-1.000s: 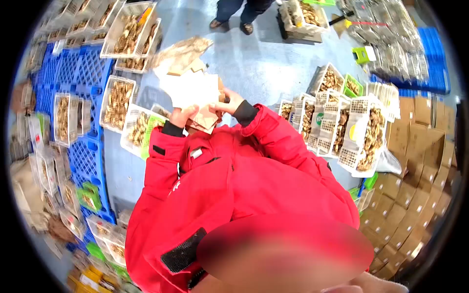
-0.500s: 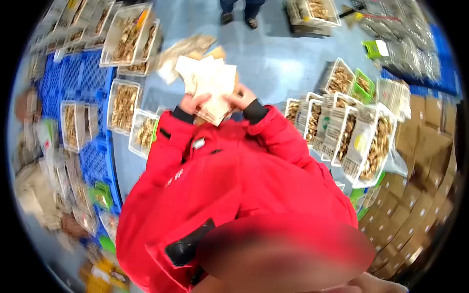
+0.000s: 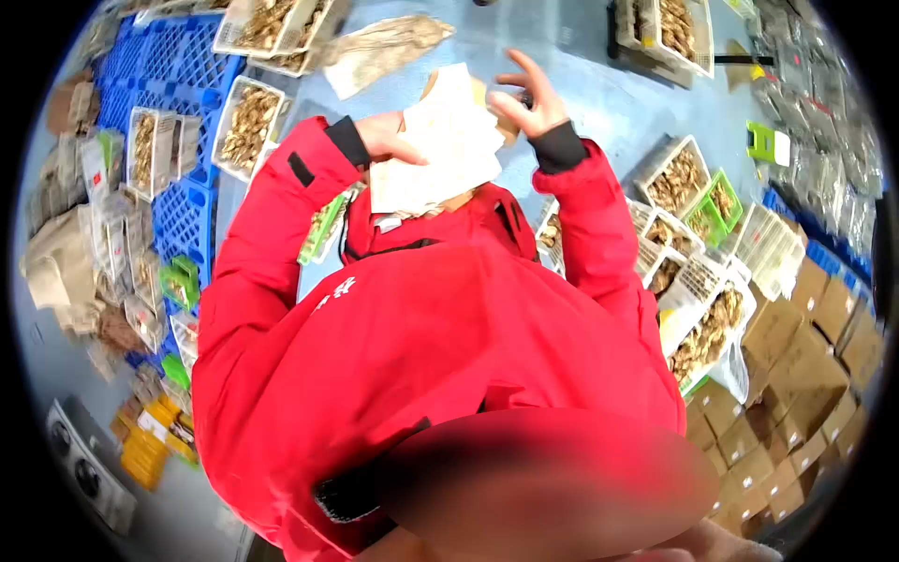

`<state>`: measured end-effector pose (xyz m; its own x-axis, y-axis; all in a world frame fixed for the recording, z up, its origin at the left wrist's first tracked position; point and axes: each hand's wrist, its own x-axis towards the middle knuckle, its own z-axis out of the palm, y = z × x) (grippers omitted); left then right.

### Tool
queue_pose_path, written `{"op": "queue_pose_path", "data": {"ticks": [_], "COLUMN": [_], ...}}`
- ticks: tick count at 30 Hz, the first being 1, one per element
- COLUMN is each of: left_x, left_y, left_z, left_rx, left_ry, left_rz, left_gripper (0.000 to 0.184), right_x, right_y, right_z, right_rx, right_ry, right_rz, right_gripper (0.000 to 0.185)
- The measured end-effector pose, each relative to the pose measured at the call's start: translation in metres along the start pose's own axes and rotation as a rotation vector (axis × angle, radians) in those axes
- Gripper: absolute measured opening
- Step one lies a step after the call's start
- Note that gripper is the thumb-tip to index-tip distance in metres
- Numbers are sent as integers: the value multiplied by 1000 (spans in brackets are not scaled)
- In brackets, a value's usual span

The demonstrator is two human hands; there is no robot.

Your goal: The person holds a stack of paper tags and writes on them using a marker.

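Observation:
Against the front of the red jacket (image 3: 412,318), my left hand (image 3: 387,139) grips a loose stack of whitish paper sheets (image 3: 445,140) by its left side, thumb on top. The sheets are fanned unevenly, with a brownish piece showing at the far edge. My right hand (image 3: 534,105) is lifted off to the right of the stack, its fingers apart. A small dark spot shows by its fingers, too unclear to name. Beyond the stack, a crumpled, see-through plastic bag (image 3: 389,51) lies on the blue floor.
White baskets of brownish, root-like pieces stand to the left (image 3: 248,126) and right (image 3: 707,328). A green basket (image 3: 721,201) is among the right ones. Blue plastic pallets (image 3: 178,225) lie left; cardboard boxes (image 3: 805,365) are stacked at lower right.
My right hand has let go of the papers and moved up and right, opening. My left hand still holds the stack. The view has shifted, and the person's feet ahead have nearly left it.

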<state>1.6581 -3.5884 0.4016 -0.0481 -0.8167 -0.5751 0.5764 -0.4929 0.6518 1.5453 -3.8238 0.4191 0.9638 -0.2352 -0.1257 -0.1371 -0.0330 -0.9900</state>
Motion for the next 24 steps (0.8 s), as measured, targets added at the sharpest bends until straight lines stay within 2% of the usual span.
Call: {"op": "queue_pose_path", "data": {"ticks": [2,4,5,6,7,8,9,10,12,13,14,16,17,18,20,22,24], "left_x": [13,34,33,44,45,50,57,59,55,55,56,39,48,53,65,81,100], "left_y": [16,15,27,20,32,53,53,60,82,98,105,136,129,119,109,105,110], "left_z": [6,1,12,2,10,5,-10,-15,-27,-38,-52,-59,-78,-84,-84,-82,-82], "left_rx": [150,319,216,289,184,96,142,240,202,387,718,436,480,249,97,57,96], "left_ry": [-173,-219,-158,-153,-95,-62,-69,-48,-130,-197,-236,-202,-249,-240,-41,67,45], "left_rz": [-72,-16,-86,12,49,53,14,54,20,18,143,-110,-28,121,188,226,282], "left_gripper": [64,61,55,63,66,70,76,80,85,85,81,78,75,69,62,61,65], "right_x": [10,10,5,-2,-4,2,10,18,32,39,43,43,44,44,47,49,48], "right_y": [-14,29,29,26,28,30,26,21,10,4,7,13,2,11,9,16,3], "right_z": [-1,11,13,14,12,14,13,10,2,-4,-8,-12,-14,-13,-12,-17,-23], "right_rx": [26,-122,-72,-17,-117,-191,-111,-98,-59,-6,40,138,186,138,269,-6,-41], "right_ry": [-259,-347,-307,-264,-229,-158,-108,-77,-28,-13,42,154,204,290,410,480,530], "right_rz": [196,-101,-26,43,157,286,348,336,333,368,374,392,349,327,325,370,354], "right_gripper": [70,68,68,69,71,73,73,72,70,66,65,63,61,61,62,64,56]}}
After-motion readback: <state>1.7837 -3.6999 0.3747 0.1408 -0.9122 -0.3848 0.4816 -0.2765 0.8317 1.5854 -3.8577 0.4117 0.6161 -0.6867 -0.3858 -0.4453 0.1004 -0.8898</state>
